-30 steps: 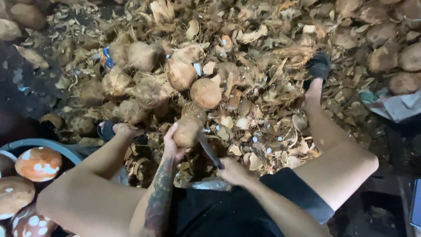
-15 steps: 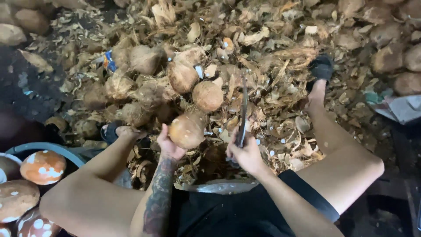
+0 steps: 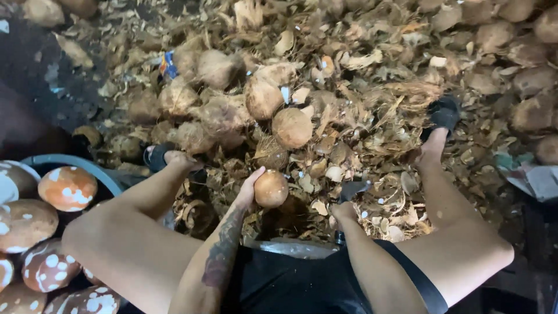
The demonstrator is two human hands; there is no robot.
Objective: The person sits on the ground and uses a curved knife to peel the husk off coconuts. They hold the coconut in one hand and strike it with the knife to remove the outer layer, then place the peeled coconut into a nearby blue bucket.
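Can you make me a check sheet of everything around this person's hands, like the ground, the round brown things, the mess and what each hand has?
Surface: ground dark and bare at upper left, elsewhere buried under husk.
Job's things: a round brown coconut; a dark-bladed knife.
Clutter: husk scraps everywhere; unpeeled coconuts piled ahead.
Grippers: left hand holds the coconut; right hand grips the knife, blade pointing away from the body.
Cables: nothing seen.
Surroundings: blue tub at left with orange-and-white spotted peeled coconuts; black sandals on the feet.
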